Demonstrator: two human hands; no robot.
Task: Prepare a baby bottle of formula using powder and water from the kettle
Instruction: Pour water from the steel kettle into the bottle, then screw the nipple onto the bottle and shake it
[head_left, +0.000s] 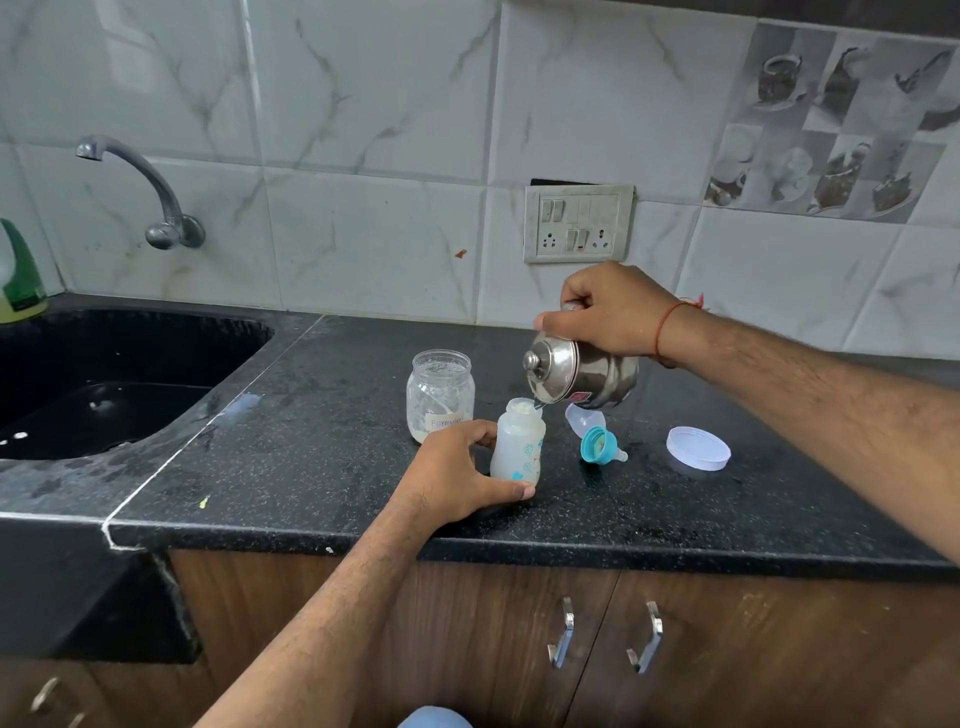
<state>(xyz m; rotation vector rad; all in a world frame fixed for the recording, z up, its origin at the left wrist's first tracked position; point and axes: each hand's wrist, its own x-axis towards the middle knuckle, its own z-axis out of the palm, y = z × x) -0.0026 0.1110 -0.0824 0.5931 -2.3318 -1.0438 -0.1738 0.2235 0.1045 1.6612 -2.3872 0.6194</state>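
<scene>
Formula jar (440, 395) open, behind left hand (457, 475), on the counter (311, 415). Left hand wrapped round bottle (518, 441), steadying it upright on the counter. Right hand (610, 312) clamped on kettle (582, 371) handle, kettle tipped, spout at bottle mouth. Teat and ring (597, 441) and jar lid (698, 448) lie right. Risk: narrow neck, so extra tilt likely overshoots or overfills; hot splash on left fingers.

- Black speckled counter (322, 441), sink at its left end.
- Mid-counter: formula jar (440, 395), baby bottle (518, 441), teal nipple ring (597, 443).
- Further right: white lid (698, 448).
</scene>
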